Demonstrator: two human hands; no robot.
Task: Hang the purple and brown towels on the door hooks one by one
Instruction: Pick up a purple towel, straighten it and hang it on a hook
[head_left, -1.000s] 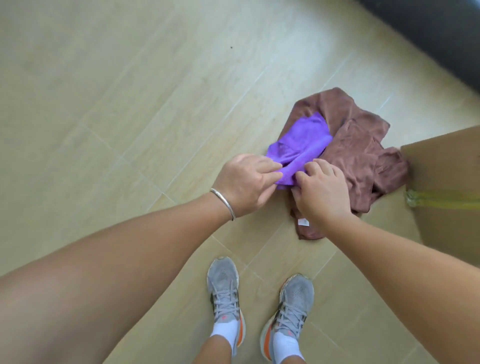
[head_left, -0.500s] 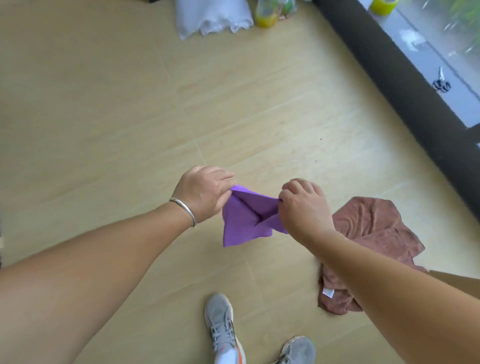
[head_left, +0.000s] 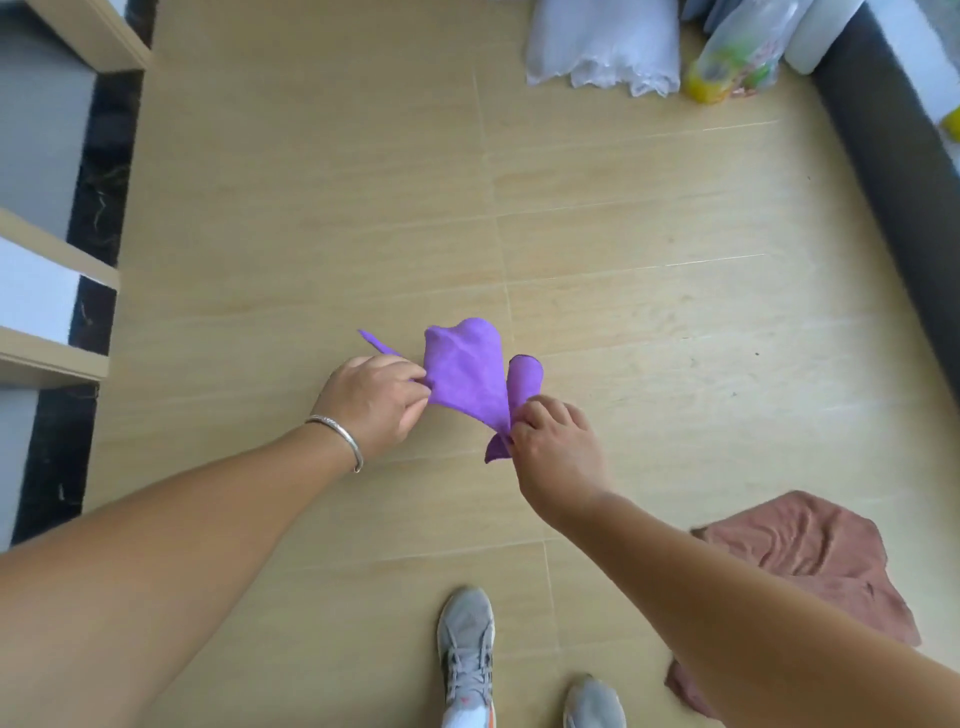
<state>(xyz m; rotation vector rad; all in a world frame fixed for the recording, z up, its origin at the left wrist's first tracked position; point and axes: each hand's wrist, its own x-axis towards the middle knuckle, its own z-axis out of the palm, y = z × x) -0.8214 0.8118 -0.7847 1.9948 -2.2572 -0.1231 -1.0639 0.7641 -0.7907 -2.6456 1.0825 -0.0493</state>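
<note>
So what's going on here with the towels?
A person is holding the purple towel up in the air, the left hand and the right hand each pinching part of it. The brown towel lies crumpled on the floor to their right. No door hooks are in view.

Both bare arms reach forward, held out over the floor. The left hand (head_left: 375, 400) and right hand (head_left: 553, 447) each pinch the purple towel (head_left: 465, 374), fingers curled.

We count two towels, one purple (head_left: 465, 371) and one brown (head_left: 810, 551), two hands (head_left: 374, 400) (head_left: 558, 449), and two shoes (head_left: 466, 644) (head_left: 595, 701).
</note>
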